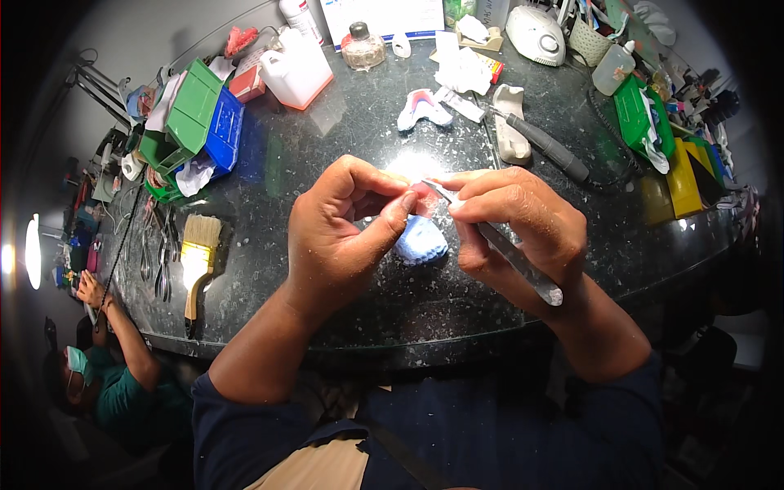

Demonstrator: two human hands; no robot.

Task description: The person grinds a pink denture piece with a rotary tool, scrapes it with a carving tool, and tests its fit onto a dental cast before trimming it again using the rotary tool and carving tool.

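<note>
- The left hand (336, 224) pinches a small, translucent pink piece (425, 198) between thumb and forefinger, close to the lumpy, pale-blue block (422, 242) on the black, speckled worktop (269, 273).
- The right hand (523, 214) has its fingers closed around a slim, silver metal tool (516, 263), tip at the piece (whether touching, I cannot tell).
- Pressing too hard could make the tip skid into the left thumb.
- A loose fingertip pinch could let the piece spring away.
</note>
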